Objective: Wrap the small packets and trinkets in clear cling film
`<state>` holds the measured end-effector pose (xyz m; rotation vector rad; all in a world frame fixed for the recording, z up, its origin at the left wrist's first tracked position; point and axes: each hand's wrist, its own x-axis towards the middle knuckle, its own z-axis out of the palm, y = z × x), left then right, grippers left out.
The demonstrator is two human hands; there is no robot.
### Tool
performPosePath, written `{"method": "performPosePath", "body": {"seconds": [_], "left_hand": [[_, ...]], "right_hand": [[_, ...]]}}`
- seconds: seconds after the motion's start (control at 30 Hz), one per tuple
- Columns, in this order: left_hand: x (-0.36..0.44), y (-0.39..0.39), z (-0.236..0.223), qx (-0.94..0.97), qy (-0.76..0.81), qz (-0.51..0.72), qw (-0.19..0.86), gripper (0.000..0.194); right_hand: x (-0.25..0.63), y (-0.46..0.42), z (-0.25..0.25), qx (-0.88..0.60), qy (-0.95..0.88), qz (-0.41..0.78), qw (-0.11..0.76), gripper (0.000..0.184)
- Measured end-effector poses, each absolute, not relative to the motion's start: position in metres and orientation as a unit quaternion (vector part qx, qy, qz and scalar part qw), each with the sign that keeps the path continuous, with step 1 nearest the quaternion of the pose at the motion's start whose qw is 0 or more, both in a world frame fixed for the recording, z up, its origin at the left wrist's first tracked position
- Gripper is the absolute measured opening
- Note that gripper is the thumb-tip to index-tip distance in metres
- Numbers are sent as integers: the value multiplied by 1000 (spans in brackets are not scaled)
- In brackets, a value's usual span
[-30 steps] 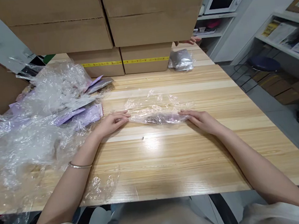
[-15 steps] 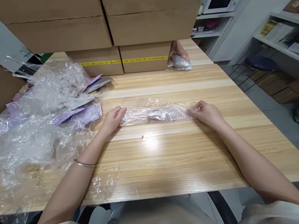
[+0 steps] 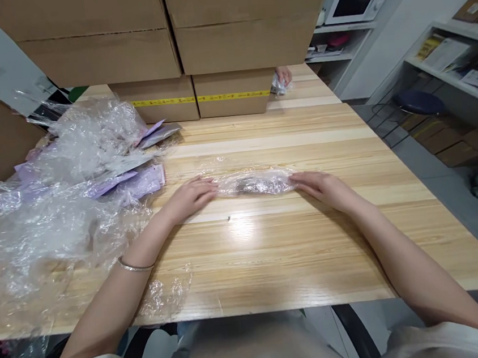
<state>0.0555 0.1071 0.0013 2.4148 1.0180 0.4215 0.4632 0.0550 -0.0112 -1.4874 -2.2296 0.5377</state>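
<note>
On the wooden table [image 3: 246,246] in front of me lies a long bundle wrapped in clear plastic film [image 3: 260,183], with something dark and silvery inside that I cannot make out. My left hand [image 3: 192,200] lies at the bundle's left end, fingers stretched out over the film. At the opposite end my right hand [image 3: 319,186] rests with straight fingers touching the film. Neither hand is curled round the bundle. A loose edge of thin film spreads flat just behind it.
A large heap of crumpled clear plastic [image 3: 55,221] with purple packets [image 3: 141,182] covers the left side. Stacked cardboard boxes [image 3: 230,91] stand at the back. Beside them, another person's hand [image 3: 284,75] touches a small plastic-wrapped item [image 3: 279,86]. Film scraps [image 3: 165,292] lie near the front edge.
My fingers have gone from pinching the film's ends to lying straight, and both hands moved inward, folding the ends in. The other person's hand and wrapped item drew back behind the boxes.
</note>
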Motion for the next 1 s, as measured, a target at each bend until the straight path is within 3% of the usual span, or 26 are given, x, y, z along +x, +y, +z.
{"method": "performPosePath", "body": {"seconds": [0.23,0.37,0.5,0.6,0.7,0.77,0.87,1.0], "left_hand": [[60,115,-6,794,482,257,266,37],[61,120,-6,785,495,263,262,36],[57,123,-6,793,510,196,268,34],[59,117,-3,834,510,145,155,28],[66,103,3,863,469,183,35,31],[73,92,7,895,409,176,24,35],[82,80,6,935,329,104,76,51],[80,83,1,918,388,62,62,42]], "right_hand": [[454,67,-15,-634,-688,174,305,36],[458,72,-5,-653,-634,264,319,43],[475,77,-3,-671,-628,325,225,51],[480,74,-4,-710,-662,190,148,49],[463,61,3,-701,-688,-3,190,44],[438,47,10,-659,-715,-47,229,48],[389,27,12,-552,-806,38,208,63],[347,14,-8,-475,-864,101,135,69]]}}
